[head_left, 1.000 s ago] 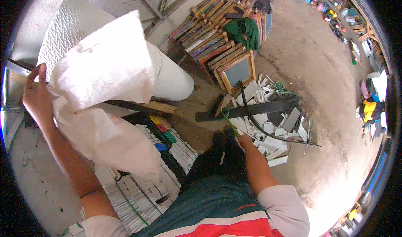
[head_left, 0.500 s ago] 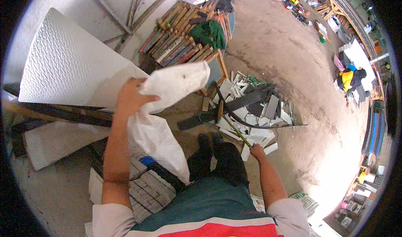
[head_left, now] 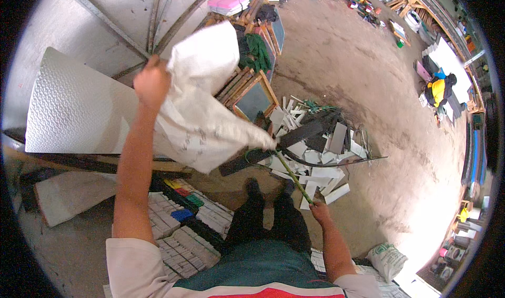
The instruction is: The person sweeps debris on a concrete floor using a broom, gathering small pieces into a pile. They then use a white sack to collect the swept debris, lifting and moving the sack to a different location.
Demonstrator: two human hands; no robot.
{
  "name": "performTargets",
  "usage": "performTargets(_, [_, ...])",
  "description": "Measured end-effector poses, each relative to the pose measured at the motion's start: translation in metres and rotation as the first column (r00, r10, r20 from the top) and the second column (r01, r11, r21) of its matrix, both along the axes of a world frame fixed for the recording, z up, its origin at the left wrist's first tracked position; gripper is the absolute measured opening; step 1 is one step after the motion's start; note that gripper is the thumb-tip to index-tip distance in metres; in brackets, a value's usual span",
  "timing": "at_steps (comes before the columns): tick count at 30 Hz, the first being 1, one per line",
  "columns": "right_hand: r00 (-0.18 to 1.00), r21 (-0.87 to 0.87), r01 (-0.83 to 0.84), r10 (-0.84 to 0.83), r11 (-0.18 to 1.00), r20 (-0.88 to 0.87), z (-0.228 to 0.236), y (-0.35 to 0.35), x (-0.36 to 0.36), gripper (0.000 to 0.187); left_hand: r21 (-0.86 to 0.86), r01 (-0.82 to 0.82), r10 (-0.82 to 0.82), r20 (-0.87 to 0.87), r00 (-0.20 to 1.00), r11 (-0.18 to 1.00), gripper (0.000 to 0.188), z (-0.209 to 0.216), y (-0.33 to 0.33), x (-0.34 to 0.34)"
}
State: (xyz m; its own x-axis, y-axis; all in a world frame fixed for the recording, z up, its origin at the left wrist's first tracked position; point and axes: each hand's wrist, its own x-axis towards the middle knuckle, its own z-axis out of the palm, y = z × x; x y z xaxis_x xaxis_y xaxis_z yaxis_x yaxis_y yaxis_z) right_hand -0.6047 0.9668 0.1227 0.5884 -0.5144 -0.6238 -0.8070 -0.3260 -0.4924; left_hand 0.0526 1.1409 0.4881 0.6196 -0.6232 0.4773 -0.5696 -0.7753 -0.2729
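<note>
Raised in front of me on the left, my left hand [head_left: 152, 82] is closed on the edge of a white woven sack [head_left: 200, 129]. The sack hangs loose and spreads to the right, its lower corner over the scrap pile. My right hand [head_left: 320, 214], lower and to the right, grips the near end of a thin green stick [head_left: 293, 177]. This stick slants away to the left, and the sack's corner hides its far end. White offcuts [head_left: 315, 172], dark strips and a long curved black strip lie heaped on the floor around it.
A large white textured sheet [head_left: 73, 108] leans at the left. Wooden frames [head_left: 258, 95] stand beyond the sack. Stacks of white blocks [head_left: 187, 245] sit by my left leg, and a filled sack [head_left: 387, 260] is at the lower right. Brown floor [head_left: 363, 87] stretches to the right.
My left hand has lifted and moved away from me, swinging the white sack open toward the right over the pile. My right hand has barely moved and still grips the stick.
</note>
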Motion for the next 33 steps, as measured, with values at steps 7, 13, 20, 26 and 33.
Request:
performTargets(7, [0.99,0.005,0.137,-0.137,0.991,-0.041,0.015,-0.027,0.006,0.044,0.053,-0.003,-0.008,0.213,0.977,0.999,0.023,0.036,-0.087,0.049])
performTargets(13, [0.98,0.02,0.182,-0.18,0.983,-0.082,0.022,-0.042,0.0,0.043,0.101,0.195,-0.219,0.416,0.882,0.976,0.029,-0.017,-0.149,0.09])
performTargets(20, [0.958,0.03,0.223,-0.214,0.974,-0.19,-0.003,-0.04,-0.03,0.043,0.257,0.199,-0.262,0.241,0.935,0.946,0.031,-0.128,-0.221,0.075])
performTargets(26, [0.91,0.149,0.409,-0.39,0.9,-0.142,-0.038,-0.028,-0.058,0.043,0.325,-0.076,0.193,-0.347,0.918,0.943,0.043,-0.292,-0.195,0.028])
performTargets(33, [0.895,0.214,0.445,-0.429,0.869,-0.121,-0.081,-0.021,-0.079,0.043,0.035,-0.019,0.036,-0.584,0.811,0.999,0.048,-0.401,-0.14,-0.019])
